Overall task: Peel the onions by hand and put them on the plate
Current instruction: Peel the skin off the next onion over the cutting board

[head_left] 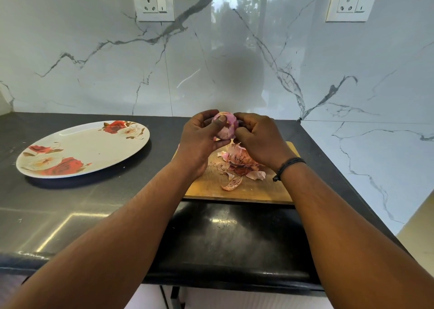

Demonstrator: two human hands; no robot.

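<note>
Between both hands, the left hand [199,139] and right hand [258,139] pinch a half-peeled pink onion [226,126] that could slip from wet fingertips onto the wooden cutting board [246,191] below.

We see through a single head-worn wide-angle camera, looking forward and down along both forearms. It faces the marble wall [94,62] squarely, close over the dark counter [70,214], whose near edge lies low in our view.
</note>
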